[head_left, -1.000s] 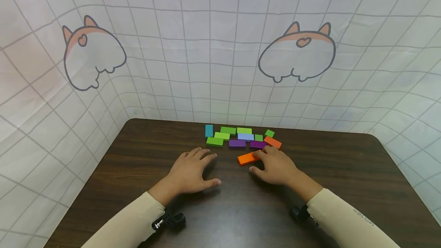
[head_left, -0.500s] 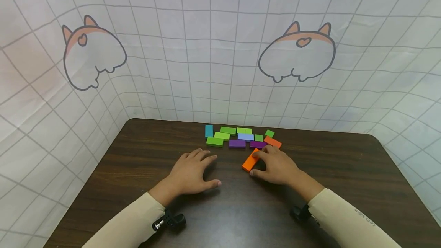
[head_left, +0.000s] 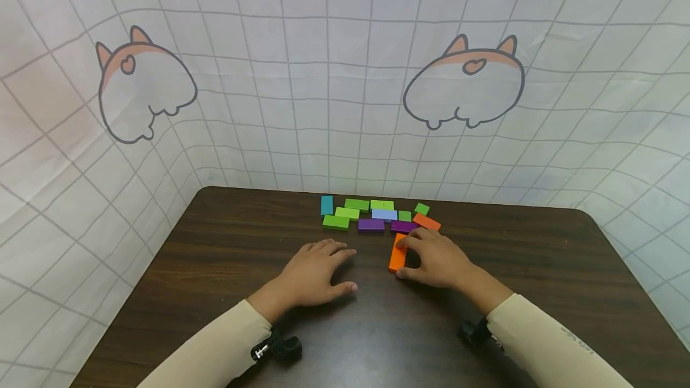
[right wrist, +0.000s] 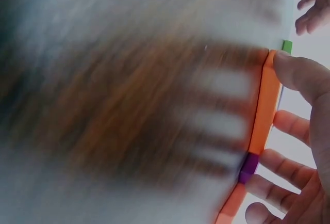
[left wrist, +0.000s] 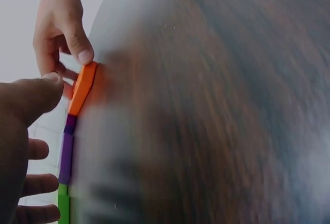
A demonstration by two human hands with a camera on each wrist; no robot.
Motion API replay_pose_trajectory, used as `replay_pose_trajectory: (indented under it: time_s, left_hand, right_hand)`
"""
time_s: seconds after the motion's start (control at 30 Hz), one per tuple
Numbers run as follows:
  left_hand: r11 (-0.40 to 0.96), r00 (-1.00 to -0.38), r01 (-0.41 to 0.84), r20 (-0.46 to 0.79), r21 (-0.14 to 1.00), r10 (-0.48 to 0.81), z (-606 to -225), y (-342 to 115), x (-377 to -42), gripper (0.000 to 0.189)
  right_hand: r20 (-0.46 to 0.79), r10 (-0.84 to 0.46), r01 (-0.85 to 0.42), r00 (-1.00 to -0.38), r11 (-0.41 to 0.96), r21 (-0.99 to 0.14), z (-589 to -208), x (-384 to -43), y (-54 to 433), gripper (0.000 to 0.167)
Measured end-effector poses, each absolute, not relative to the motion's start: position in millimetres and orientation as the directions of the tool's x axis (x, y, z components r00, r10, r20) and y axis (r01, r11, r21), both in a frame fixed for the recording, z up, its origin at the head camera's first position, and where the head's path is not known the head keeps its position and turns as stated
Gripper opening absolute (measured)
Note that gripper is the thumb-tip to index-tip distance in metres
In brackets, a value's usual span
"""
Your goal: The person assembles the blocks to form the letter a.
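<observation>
Orange block (head_left: 396, 259) lay flat on the dark surface (head_left: 358, 346), pinched between thumb and fingers of the right hand (head_left: 439, 259). Left hand (head_left: 315, 274) was left of the orange block, apart from it, fingers loosely spread. Just beyond the orange block sat a purple block (head_left: 402, 227); farther beyond, leftward, a teal block (head_left: 327, 205).

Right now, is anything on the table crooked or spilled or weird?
A little. Beyond the right hand, the rearmost small green block and the red-orange block lie slanted, while most other blocks sit roughly straight. I see nothing spilled or broken.
</observation>
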State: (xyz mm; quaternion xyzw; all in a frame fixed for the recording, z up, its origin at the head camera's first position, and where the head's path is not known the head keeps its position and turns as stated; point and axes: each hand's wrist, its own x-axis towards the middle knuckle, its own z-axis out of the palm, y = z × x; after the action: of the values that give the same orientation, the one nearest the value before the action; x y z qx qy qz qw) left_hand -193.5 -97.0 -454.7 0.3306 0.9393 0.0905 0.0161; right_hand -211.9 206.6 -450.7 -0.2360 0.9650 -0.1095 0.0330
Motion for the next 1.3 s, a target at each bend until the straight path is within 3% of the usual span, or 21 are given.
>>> replay_pose_trajectory:
  time_s: [0.43, 0.83, 1.3]
  left_hand:
    - [0.702, -0.719, 0.678, -0.004, 0.218, 0.695, -465.7, -68.1, -203.3, 0.061]
    - [0.622, -0.633, 0.744, -0.039, 0.243, 0.773, -466.2, -41.6, -208.7, 0.064]
    - [0.579, -0.579, 0.795, -0.057, 0.179, 0.813, -468.0, -26.5, -210.9, 0.065]
  right_hand:
    - [-0.031, -0.526, -0.504, -0.850, 0.829, -0.242, -451.2, -216.1, 219.2, 0.055]
    - [-0.022, -0.557, -0.530, -0.830, 0.801, -0.279, -451.8, -217.5, 226.4, 0.056]
    - [-0.011, -0.565, -0.539, -0.825, 0.793, -0.283, -454.3, -216.3, 226.3, 0.055]
